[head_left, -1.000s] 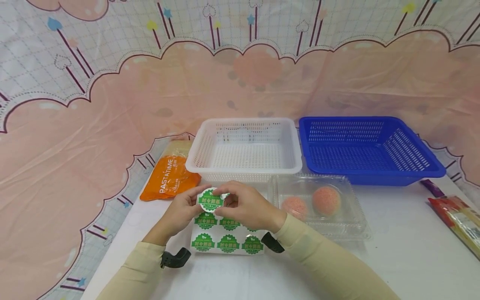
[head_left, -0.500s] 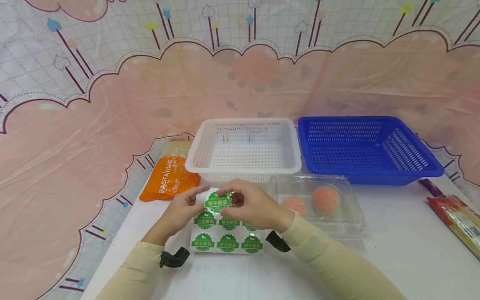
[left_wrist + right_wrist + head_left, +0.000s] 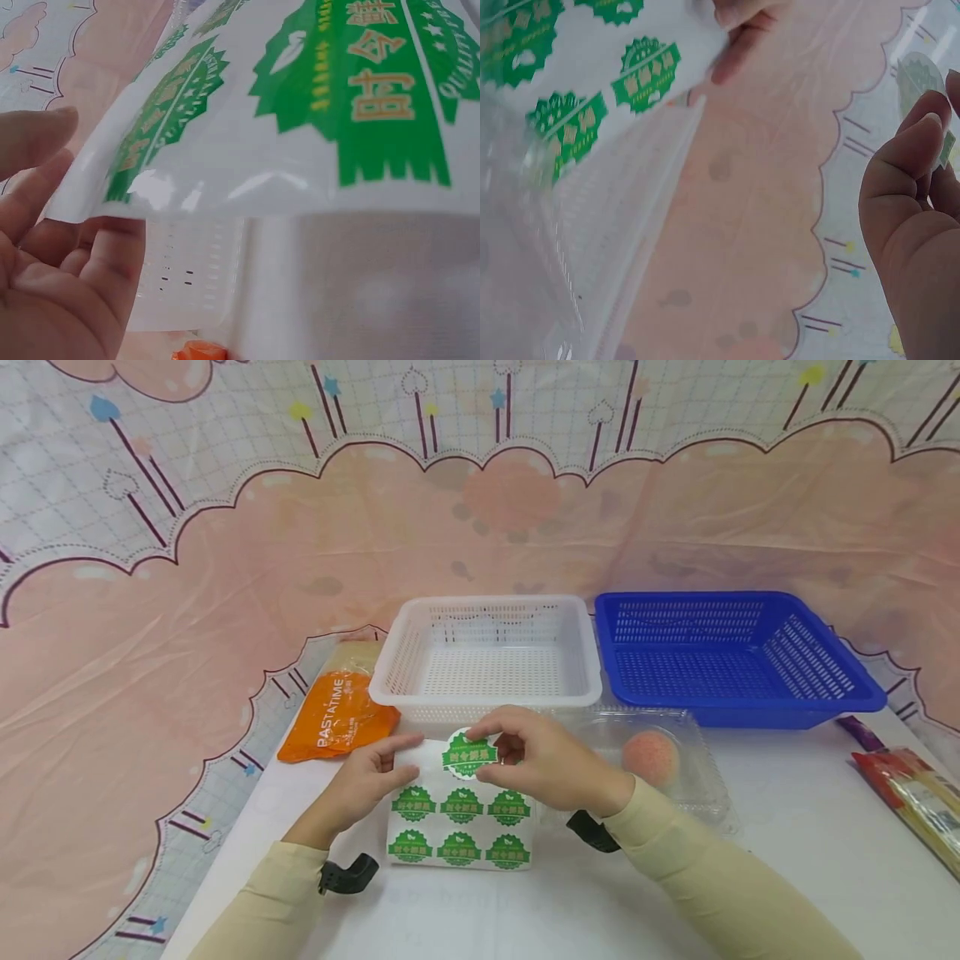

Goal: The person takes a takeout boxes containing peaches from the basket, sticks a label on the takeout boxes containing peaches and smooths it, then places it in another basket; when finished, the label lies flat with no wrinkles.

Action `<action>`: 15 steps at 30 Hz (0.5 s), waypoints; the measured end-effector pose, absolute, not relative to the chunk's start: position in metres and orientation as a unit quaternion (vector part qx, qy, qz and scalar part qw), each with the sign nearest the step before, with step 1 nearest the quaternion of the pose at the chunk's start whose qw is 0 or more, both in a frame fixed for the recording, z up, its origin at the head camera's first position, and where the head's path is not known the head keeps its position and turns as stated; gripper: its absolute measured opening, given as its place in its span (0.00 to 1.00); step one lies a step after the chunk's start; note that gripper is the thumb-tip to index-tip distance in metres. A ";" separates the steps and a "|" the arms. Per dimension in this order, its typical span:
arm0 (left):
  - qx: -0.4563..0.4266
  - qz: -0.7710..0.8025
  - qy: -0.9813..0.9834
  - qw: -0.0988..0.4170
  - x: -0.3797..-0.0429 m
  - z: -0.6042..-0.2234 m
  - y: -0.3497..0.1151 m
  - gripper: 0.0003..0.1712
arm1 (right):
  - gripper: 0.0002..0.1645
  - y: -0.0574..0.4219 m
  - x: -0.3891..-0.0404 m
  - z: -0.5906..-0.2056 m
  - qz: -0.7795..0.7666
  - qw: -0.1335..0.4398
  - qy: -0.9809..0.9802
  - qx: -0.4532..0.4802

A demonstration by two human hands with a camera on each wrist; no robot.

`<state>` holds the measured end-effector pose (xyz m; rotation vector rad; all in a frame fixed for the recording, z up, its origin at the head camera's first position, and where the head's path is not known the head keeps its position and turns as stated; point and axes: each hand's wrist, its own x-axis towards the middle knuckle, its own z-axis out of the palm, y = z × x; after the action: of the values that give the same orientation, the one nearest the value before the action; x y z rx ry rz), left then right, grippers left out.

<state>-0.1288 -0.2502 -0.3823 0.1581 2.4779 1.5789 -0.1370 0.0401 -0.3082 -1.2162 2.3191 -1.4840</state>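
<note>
A white sheet with rows of round green stickers is held up over the table by my left hand. In the left wrist view, the left thumb lies over the sheet's edge with fingers beneath. My right hand pinches one round green-and-white sticker between thumb and fingertips, above the sheet's top row. In the right wrist view, that sticker shows its pale side at the fingertips. Behind the right hand, a clear plastic clamshell box contains a pink ball-shaped item.
At the back stand a white perforated basket and, right of it, a blue basket. An orange pasta bag lies on the left. Toward the right edge are a red-and-yellow packet and a purple wrapper.
My right hand has carried the sticker to the right, away from my left fingers. It now hides the second pink ball in the box. The left hand has stayed nearly still.
</note>
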 end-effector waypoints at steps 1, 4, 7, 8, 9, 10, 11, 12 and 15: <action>0.052 0.529 0.841 0.101 -0.129 -0.383 -0.250 0.27 | 0.20 0.044 -0.137 -0.308 -0.493 0.062 0.769 -0.404; 0.043 0.510 0.853 0.107 -0.130 -0.384 -0.248 0.25 | 0.20 0.054 -0.138 -0.306 -0.500 0.052 0.766 -0.401; 0.035 0.495 0.861 0.112 -0.130 -0.384 -0.247 0.24 | 0.20 0.063 -0.138 -0.304 -0.507 0.049 0.767 -0.391; 0.035 0.493 0.862 0.113 -0.130 -0.384 -0.246 0.24 | 0.20 0.065 -0.138 -0.304 -0.508 0.046 0.768 -0.388; 0.034 0.490 0.864 0.112 -0.131 -0.385 -0.246 0.23 | 0.20 0.068 -0.138 -0.303 -0.507 0.044 0.770 -0.385; 0.034 0.489 0.865 0.110 -0.131 -0.385 -0.246 0.23 | 0.20 0.070 -0.139 -0.303 -0.508 0.042 0.771 -0.382; 0.035 0.488 0.865 0.108 -0.131 -0.385 -0.246 0.23 | 0.20 0.072 -0.139 -0.303 -0.509 0.040 0.771 -0.380; 0.034 0.487 0.866 0.105 -0.132 -0.386 -0.245 0.23 | 0.20 0.073 -0.140 -0.303 -0.512 0.038 0.771 -0.378; 0.029 0.488 0.867 0.098 -0.134 -0.389 -0.245 0.22 | 0.19 0.078 -0.140 -0.301 -0.516 0.030 0.771 -0.372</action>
<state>-0.1340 -0.2446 -0.3888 0.0861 2.5651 1.4428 -0.1401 0.0779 -0.3013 -1.1459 2.3785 -1.5900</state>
